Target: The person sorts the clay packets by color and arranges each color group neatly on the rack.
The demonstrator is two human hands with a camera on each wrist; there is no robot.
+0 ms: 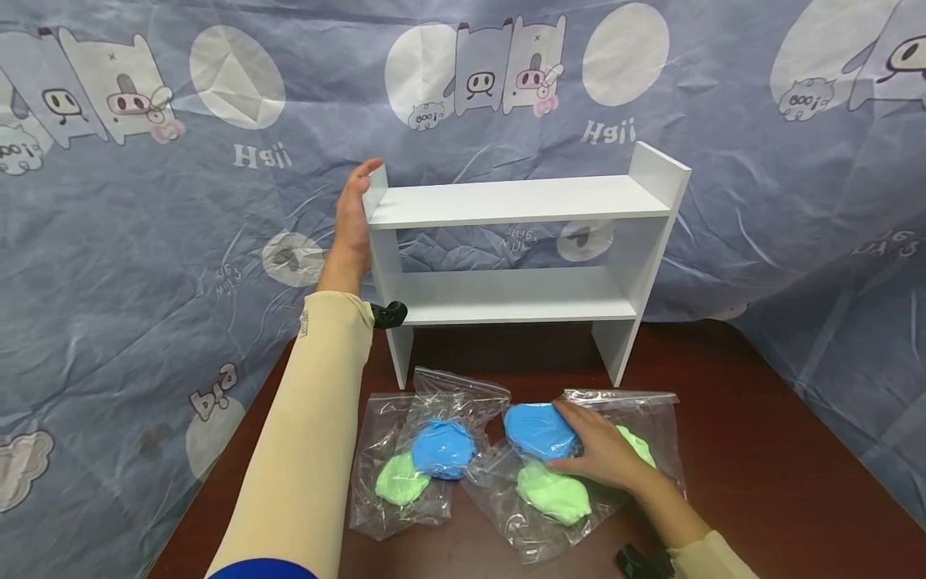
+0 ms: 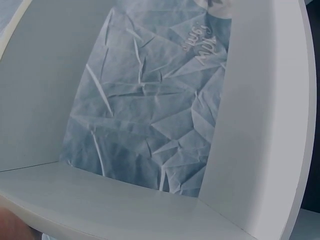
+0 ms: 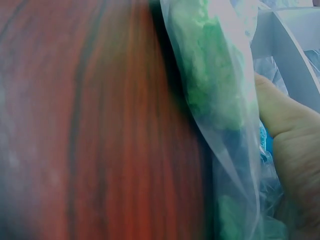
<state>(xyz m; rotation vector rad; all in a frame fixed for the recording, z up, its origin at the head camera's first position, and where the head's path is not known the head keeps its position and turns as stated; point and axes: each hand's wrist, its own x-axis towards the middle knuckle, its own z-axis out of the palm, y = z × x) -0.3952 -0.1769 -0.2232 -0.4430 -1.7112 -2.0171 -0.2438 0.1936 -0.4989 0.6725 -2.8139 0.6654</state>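
Observation:
In the head view my left hand [image 1: 353, 217] is raised at the upper left end of a white two-tier shelf [image 1: 517, 297], its fingers lying along the outside of the side panel. My right hand [image 1: 604, 449] is low over the table, on clear zip bags. Its thumb and fingers straddle the right end of a smooth blue lump [image 1: 538, 430] in a clear plastic bag. Below the thumb sits a light green lump [image 1: 553, 492], bagged too. The right wrist view shows the thumb [image 3: 285, 110] beside clear plastic with a green lump [image 3: 210, 65] inside.
Left of the right hand lie more clear bags, one with a blue lump [image 1: 443, 449], another with a green lump [image 1: 401, 479]. Another green lump [image 1: 637, 445] shows behind the right hand. The shelf stands on a dark red-brown table [image 1: 767, 450] before a printed blue-grey cloth [image 1: 304, 96].

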